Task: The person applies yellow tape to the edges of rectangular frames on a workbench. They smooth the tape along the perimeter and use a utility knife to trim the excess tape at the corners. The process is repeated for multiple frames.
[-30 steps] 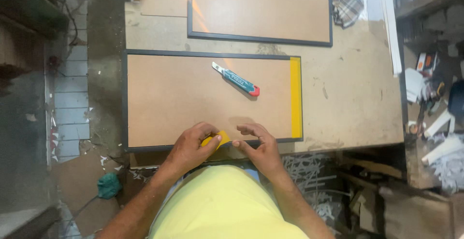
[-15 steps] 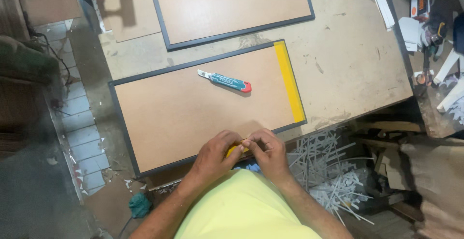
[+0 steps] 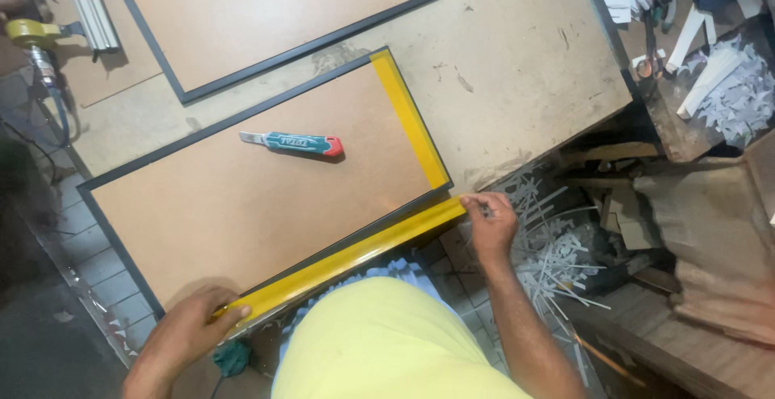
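A strip of yellow tape (image 3: 347, 260) runs taut along the near edge of the framed board (image 3: 242, 197), stretched between both hands. The left hand (image 3: 182, 338) presses its end down at the board's near left corner, fingers closed over it. The right hand (image 3: 488, 221) pinches the other end just past the right corner, fingers shut tight on the tape. Another yellow strip (image 3: 410, 120) already covers the board's right edge. A teal knife (image 3: 292, 143) lies on the board, well apart from both hands. A second board (image 3: 266, 11) sits farther back on the bench (image 3: 517, 68).
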